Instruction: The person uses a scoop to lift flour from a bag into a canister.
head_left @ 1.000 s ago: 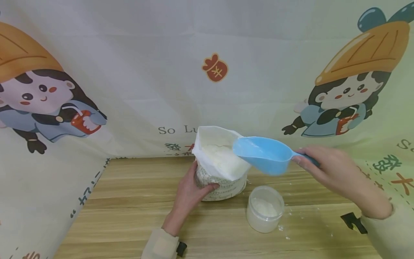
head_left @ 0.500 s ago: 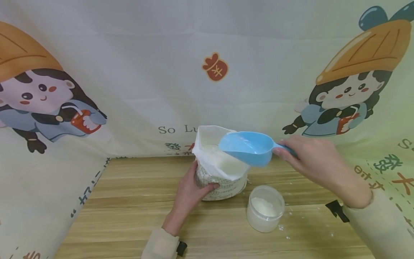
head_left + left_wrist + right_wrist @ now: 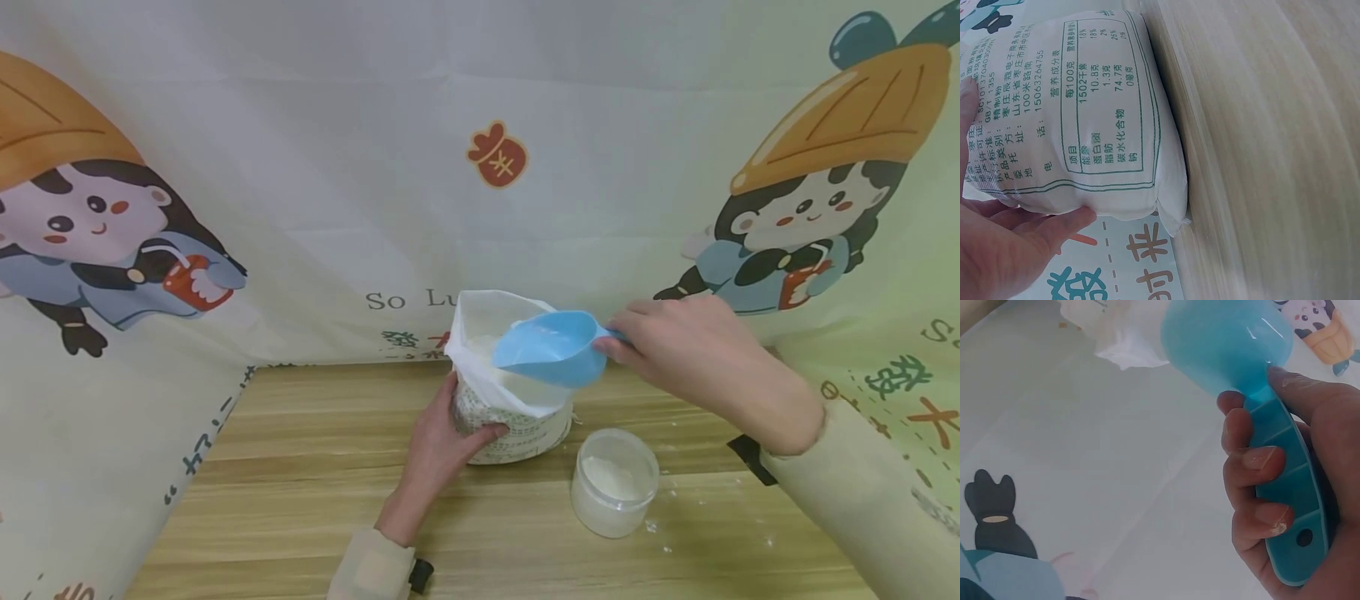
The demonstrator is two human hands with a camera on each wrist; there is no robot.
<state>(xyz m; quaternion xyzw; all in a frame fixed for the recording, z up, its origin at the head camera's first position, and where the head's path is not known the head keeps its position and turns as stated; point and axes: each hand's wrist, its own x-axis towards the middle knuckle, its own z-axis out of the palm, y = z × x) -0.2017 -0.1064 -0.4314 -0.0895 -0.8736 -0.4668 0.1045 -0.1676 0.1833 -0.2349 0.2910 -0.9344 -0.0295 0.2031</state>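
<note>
A blue plastic scoop (image 3: 551, 346) dips over the open mouth of a white bag of flour (image 3: 517, 433). My right hand (image 3: 690, 358) grips its handle; in the right wrist view the fingers (image 3: 1254, 459) curl round the ribbed handle and the thumb lies along its neck. My left hand (image 3: 442, 442) holds the bag from its left side, thumb across the front. Green print and a nutrition table cover the bag (image 3: 1085, 112) in the left wrist view. White powder shows inside the bag, partly hidden by the scoop.
A clear round jar (image 3: 615, 483) with white powder in it stands on the wooden table (image 3: 300, 467), right of the bag. White specks are scattered beside the jar. A printed cloth (image 3: 337, 167) hangs behind and at both sides.
My right hand has carried the scoop leftward, from the bag's right rim to over its mouth. My left hand, the bag and the jar stay in place.
</note>
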